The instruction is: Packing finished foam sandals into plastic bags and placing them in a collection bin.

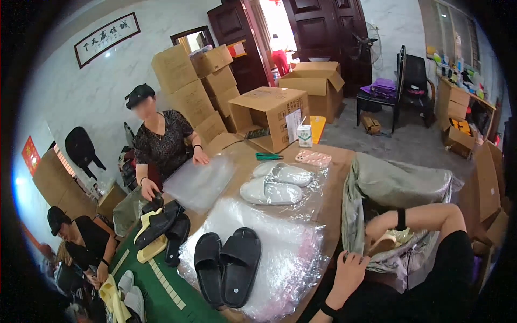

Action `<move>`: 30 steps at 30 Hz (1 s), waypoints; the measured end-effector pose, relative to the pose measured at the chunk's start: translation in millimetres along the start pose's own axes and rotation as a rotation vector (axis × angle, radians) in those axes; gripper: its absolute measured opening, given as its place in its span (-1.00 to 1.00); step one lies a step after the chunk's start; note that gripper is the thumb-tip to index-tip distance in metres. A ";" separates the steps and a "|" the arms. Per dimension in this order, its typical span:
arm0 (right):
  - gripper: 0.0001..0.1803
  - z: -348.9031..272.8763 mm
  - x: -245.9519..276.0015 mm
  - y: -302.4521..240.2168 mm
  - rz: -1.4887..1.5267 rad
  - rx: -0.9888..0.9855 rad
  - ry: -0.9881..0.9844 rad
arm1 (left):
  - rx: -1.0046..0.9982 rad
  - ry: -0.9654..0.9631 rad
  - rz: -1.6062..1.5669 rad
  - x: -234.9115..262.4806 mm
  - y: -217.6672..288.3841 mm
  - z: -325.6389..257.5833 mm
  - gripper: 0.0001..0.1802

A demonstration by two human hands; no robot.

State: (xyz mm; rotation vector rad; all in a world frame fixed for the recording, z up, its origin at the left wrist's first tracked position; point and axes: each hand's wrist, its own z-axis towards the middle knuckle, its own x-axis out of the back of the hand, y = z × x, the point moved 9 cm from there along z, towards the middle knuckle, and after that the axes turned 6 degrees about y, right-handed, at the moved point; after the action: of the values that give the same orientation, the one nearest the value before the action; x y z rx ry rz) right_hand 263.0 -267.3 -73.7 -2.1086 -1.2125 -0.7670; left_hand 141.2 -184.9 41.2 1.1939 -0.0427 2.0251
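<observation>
Gripping the grey sack (396, 175) are left fingers (355, 261); right fingers (372, 231) inside, hold unclear.

glossy clear plastic bags (293, 237), matt rubbery slippers (240, 266), crinkled woven-looking sack (398, 177), dull cardboard box (277, 129)

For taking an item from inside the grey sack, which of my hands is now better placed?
Probably your right hand: it reaches inside the open grey sack, near the contents. Your left hand is at the sack's edge, outside the opening.
</observation>
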 end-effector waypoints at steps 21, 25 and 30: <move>-0.09 86.7 230.9 113.1 0.711 -0.999 1.161 | 0.084 -0.306 -0.044 -57.4 -18.1 -34.5 -0.48; -0.20 94.7 239.6 111.0 0.776 -0.915 1.138 | 0.107 -0.285 -0.038 -53.1 -19.5 -30.3 -0.48; -0.53 157.8 214.0 189.8 0.764 -0.584 1.036 | 0.055 -0.302 -0.079 -62.7 -8.7 -28.9 -0.50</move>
State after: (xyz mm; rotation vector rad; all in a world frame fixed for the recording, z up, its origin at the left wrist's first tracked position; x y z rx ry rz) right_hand 551.3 -114.3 -62.3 -1.8400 0.3868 -1.6109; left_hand 142.1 -205.0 -25.4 1.5046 -0.0868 1.7734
